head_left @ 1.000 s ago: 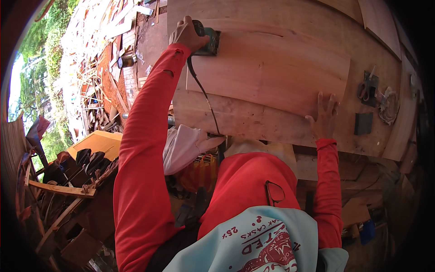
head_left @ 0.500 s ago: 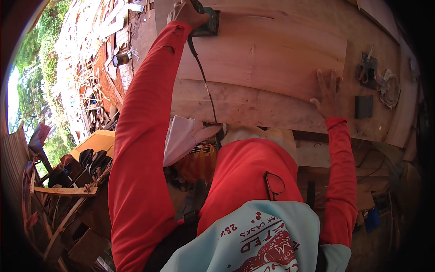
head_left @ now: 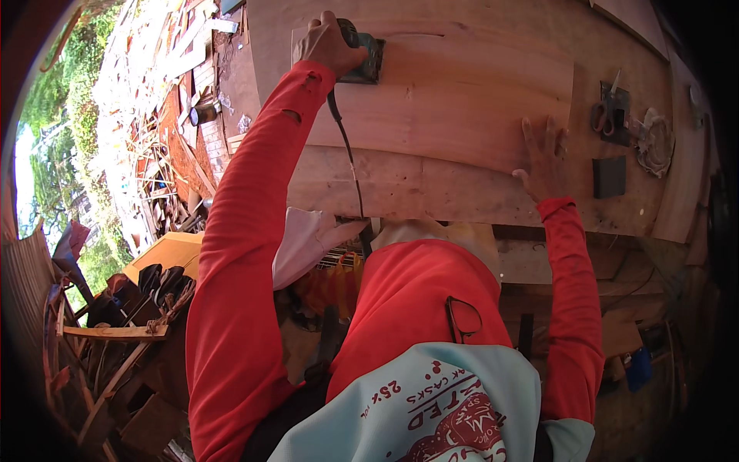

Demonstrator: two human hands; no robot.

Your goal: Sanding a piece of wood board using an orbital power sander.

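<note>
My left hand [head_left: 326, 48] is wrapped around a dark green power sander [head_left: 371, 60], which rests on the left part of a thin reddish wood sheet [head_left: 469, 88]. From the tool a black cord [head_left: 350, 150] runs down over the near edge of the workbench [head_left: 385, 173]. Flat on the sheet's lower right corner lies my right hand [head_left: 545, 165], fingers spread and holding nothing. A long dark mark shows in the wood just right of the sander.
Right of the sheet lie scissors [head_left: 603, 118] on a dark pad, a grey rectangular block [head_left: 609, 177] and a crumpled clear plastic piece [head_left: 654, 142]. A pale cloth [head_left: 296, 246] hangs at the bench's near edge. Scrap wood [head_left: 165, 154] litters the ground at left.
My left hand has brought the sander a little right and toward me over the sheet. My right hand stays on the same corner. The whole view has shifted slightly.
</note>
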